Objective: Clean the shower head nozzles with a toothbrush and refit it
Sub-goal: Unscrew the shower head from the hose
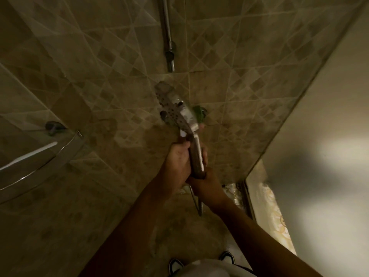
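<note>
Head view: dim tiled shower corner, seen from above the two forearms.
Shower head (171,105): one, held up in front of the wall (99,76), mid-scene; its spray face with rows of nozzles is turned left and slightly toward the camera.
Long axis: runs from the handle (196,154) at the near end, up and a little left to the head at the far end.
Left hand (176,162): one, fingers curled round the handle on its left side, thumb side up.
Right hand (203,181): one, wrapped round the low end of the handle, just beneath the left hand and touching it.
Hose (196,200): one, hangs down from the handle's base between the forearms.
Green item (198,113): one blurred green shape just right of the head; I cannot tell what it is.
Rail (166,31): one chrome bar on the far wall, above the head, well apart from it.
Glass shelf (38,166): one curved shelf with metal rim at left; one white stick lies on it.
Shoes (175,265): two, at the near edge on the floor.
</note>
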The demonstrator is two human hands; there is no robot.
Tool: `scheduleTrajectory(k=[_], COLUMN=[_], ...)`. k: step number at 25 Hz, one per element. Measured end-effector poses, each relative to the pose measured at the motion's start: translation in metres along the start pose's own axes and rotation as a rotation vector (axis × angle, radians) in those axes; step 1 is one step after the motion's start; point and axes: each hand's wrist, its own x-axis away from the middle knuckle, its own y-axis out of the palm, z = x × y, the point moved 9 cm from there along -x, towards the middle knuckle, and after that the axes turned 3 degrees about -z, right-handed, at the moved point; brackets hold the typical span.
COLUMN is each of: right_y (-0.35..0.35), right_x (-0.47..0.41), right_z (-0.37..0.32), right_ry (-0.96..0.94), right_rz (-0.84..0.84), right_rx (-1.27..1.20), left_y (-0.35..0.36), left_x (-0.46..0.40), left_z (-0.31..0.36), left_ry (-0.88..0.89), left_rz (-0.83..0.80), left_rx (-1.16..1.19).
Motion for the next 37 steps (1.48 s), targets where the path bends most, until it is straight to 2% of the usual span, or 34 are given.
scheduleTrajectory(k=[2,5,9,18,21,25,27,30,33,34,37], right_y=[0.0,-0.005,-0.01,-0.008,0.002,0.02,0.023,0.017,0.007,0.004,0.006], right_x=[0.002,-0.001,-0.004,0.001,0.008,0.017,0.014,0.007,0.002,0.002,0.005], right_z=[-0.002,0.001,0.006,0.008,0.003,-0.002,0.0,0.0,0.005,0.006,0.004], right_ry=[0.003,0.032,0.063,0.048,0.012,0.021,0.033,0.029,0.052,0.055,0.038], right_rz=[-0.004,0.01,0.005,-0.043,-0.135,-0.264,-0.237,-0.141,-0.076,-0.061,-0.05], right_rx=[-0.009,-0.025,0.011,0.044,0.037,0.015,0.024,0.053,0.015,0.021,0.03], left_y=[0.0,-0.004,-0.005,-0.013,-0.002,0.013,0.017,0.017,0.022,0.021,0.005], left_x=[0.002,0.008,0.014,0.018,0.016,0.006,0.0,-0.003,-0.005,-0.006,-0.009], left_z=[-0.001,0.001,0.023,0.051,0.06,0.063,0.056,0.045,0.038,0.036,0.029], left_ry=[0.004,0.071,0.19,0.248,0.249,0.284,0.305,0.297,0.296,0.271,0.227], left_rz=[-0.011,-0.105,-0.157,-0.017,-0.118,-0.252,-0.309,-0.22,-0.203,-0.178,0.033], left_rx=[-0.058,-0.249,-0.379,-0.412,-0.435,-0.657,-0.58,-0.356,-0.204,-0.195,-0.228])
